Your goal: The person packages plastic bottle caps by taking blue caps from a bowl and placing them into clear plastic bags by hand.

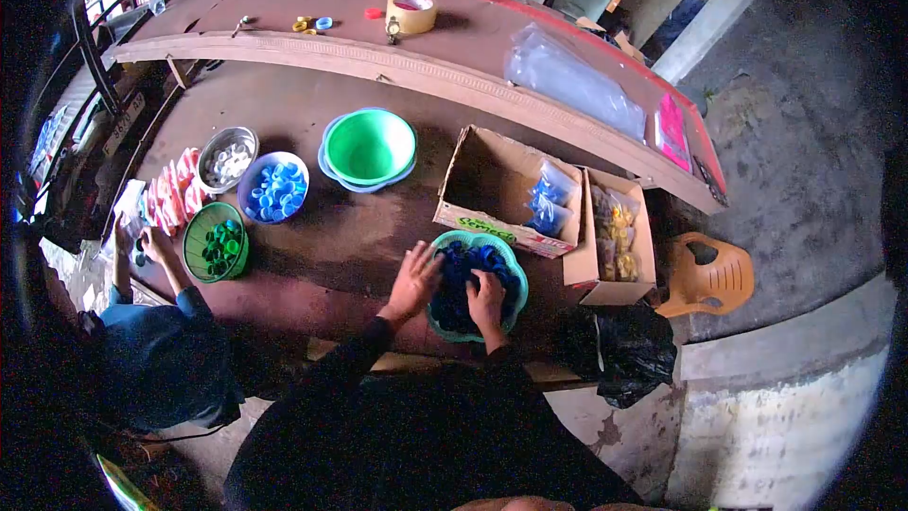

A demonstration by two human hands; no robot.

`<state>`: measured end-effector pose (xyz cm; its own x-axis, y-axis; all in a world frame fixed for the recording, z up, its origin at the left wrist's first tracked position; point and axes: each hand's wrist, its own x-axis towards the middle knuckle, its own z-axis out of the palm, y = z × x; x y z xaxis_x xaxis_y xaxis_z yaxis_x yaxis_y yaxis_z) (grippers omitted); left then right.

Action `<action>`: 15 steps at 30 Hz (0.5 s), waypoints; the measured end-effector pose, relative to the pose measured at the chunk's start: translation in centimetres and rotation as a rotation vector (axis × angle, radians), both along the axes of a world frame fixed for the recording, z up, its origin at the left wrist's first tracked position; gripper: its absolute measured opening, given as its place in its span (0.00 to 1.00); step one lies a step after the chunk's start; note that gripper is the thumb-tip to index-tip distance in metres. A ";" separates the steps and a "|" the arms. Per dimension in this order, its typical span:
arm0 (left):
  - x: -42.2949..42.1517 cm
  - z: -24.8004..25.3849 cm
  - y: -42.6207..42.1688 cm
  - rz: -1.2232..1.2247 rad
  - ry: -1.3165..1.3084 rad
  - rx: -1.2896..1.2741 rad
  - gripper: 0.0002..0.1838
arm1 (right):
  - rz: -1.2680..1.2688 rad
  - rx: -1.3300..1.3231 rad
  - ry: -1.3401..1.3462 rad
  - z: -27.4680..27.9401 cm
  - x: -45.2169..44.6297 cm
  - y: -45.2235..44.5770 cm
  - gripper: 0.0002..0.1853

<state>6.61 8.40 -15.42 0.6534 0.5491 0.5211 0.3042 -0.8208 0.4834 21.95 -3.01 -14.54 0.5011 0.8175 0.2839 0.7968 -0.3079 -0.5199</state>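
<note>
A scalloped light-green basket full of dark blue caps stands near the table's front edge. My left hand is at the basket's left rim, its fingers apart and nothing seen in them. Over the caps, inside the basket, is my right hand; its fingers point down among the caps, and their tips are too small to make out. Just behind the basket stands an open cardboard box with bags of blue caps. Another box to its right holds bags of yellow items.
Farther left are a green bowl, a bowl of blue caps, a metal bowl and a green basket. A co-worker sits at the left. A raised shelf crosses behind; a black bag hangs at the right.
</note>
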 end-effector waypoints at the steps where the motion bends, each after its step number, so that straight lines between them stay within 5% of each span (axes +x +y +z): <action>1: 0.6 0.5 -0.9 -0.107 -0.014 -0.006 0.29 | 0.018 0.141 0.110 -0.5 0.5 0.1 0.15; 13: 2.9 -0.2 -3.7 -0.058 0.298 -0.138 0.19 | -0.075 0.317 0.285 -1.2 1.1 -4.1 0.14; 15: 3.3 -0.9 -3.5 -0.064 0.293 -0.146 0.18 | 0.020 0.235 0.093 0.1 0.7 -4.7 0.17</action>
<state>9.89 4.90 -16.32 0.7995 0.5571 0.2247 0.3977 -0.7712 0.4971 22.65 -7.71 -14.47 0.5186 0.7444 0.4208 0.7467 -0.1545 -0.6469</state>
